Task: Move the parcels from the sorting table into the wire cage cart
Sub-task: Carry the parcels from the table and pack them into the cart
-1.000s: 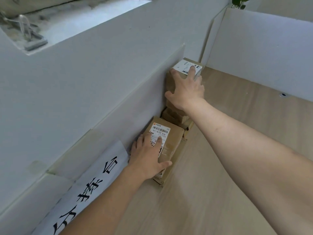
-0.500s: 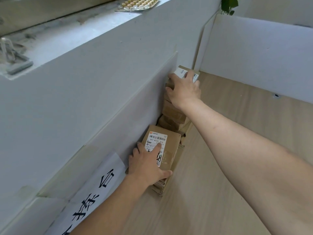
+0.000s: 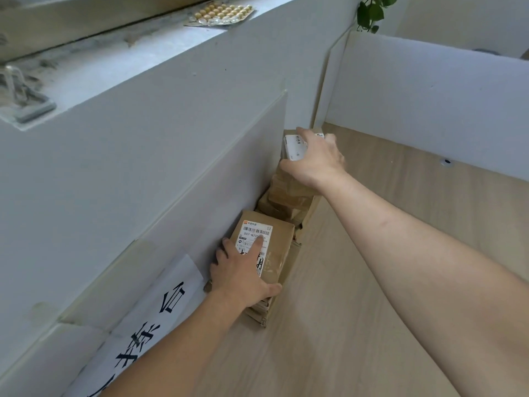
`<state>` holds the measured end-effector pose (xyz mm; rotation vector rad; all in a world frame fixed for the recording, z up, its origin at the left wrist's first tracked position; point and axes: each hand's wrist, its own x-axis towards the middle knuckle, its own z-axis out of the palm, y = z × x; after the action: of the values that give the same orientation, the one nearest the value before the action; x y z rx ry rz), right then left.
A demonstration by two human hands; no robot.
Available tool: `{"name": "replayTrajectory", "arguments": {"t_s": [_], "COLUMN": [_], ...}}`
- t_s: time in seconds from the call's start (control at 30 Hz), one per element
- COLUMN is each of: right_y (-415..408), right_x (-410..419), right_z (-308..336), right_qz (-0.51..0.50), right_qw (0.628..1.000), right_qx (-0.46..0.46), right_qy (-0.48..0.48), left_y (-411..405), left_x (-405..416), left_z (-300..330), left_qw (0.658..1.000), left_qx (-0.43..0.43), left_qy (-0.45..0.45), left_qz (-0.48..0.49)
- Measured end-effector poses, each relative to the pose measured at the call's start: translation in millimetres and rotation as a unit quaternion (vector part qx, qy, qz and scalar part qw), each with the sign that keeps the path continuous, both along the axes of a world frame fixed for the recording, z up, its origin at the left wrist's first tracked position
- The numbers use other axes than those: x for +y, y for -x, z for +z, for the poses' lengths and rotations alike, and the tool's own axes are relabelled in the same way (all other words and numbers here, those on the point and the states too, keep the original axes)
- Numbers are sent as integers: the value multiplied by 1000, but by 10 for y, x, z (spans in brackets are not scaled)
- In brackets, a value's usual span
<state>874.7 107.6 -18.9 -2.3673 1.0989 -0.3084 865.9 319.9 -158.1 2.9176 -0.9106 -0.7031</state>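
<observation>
left hand (image 3: 243, 275): I am reaching forward at lower centre, fingers curling over the top near parcel (image 3: 279, 245), thumb on its right edge | right hand (image 3: 313, 160): arm stretching to frame centre, fingers clamping the far parcel (image 3: 293, 147) atop its stack | both stacks are sitting on the table (image 3: 372, 282) against the white wall board (image 3: 200, 167)

The near parcel's label (image 3: 253, 242) reads "507-N705", partly covered; the wall sign (image 3: 148, 319) ends in "合".
</observation>
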Motion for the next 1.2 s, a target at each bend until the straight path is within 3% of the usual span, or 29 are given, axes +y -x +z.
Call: {"name": "replayTrajectory", "arguments": {"t_s": [0.17,0.63,1.2], "right_y": [331,1644,3249], "right_x": [119,705,1316], "right_z": [69,18,-304], "right_qz": [-6,3,175], "right_qw": [999,998,982], "right_qx": [-44,-9,15], "right_qy": [29,59,66], "left_y": [1,676,2572], "left_x": [25,284,1117], "left_z": [93,594,890], "left_qw": [1000,996,970], "left_qx": [-6,-23,-97], "left_qy": [23,60,71], "left_qz": [9,53,211]}}
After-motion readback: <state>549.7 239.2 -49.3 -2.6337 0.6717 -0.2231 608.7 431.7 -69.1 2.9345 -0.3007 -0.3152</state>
